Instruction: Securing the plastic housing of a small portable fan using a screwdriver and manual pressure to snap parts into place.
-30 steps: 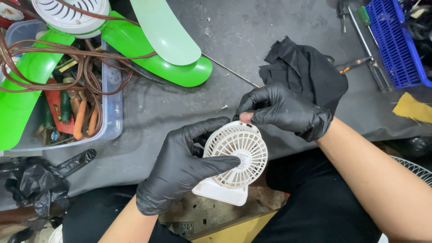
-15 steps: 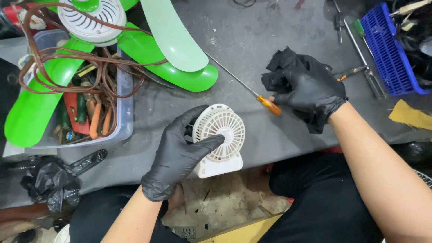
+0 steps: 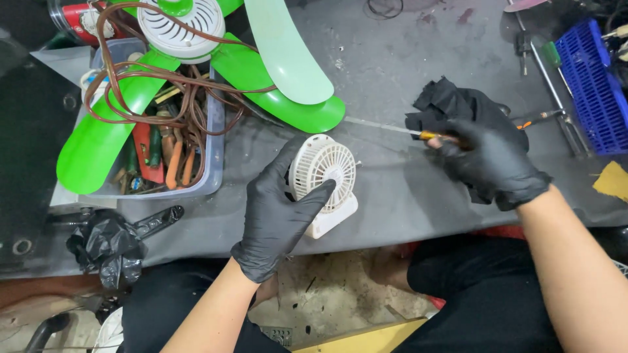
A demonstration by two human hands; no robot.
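Black-gloved left hand (image 3: 278, 212) grips white fan (image 3: 324, 180); right hand (image 3: 490, 160) seemingly clasps screwdriver (image 3: 418, 134).

Two black-gloved hands, both busy

The left hand (image 3: 281, 209) reaches up from a bare forearm, its fingers curled in a closed grasp with the thumb stretched across the front. The right hand (image 3: 490, 163), out to the side, is fisted, wrist bent inward.

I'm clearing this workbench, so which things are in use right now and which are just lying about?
In use:
small white fan, held by the left hand
screwdriver, in the right hand

Lying about:
green ceiling fan
tool tub
black cloth
blue crate
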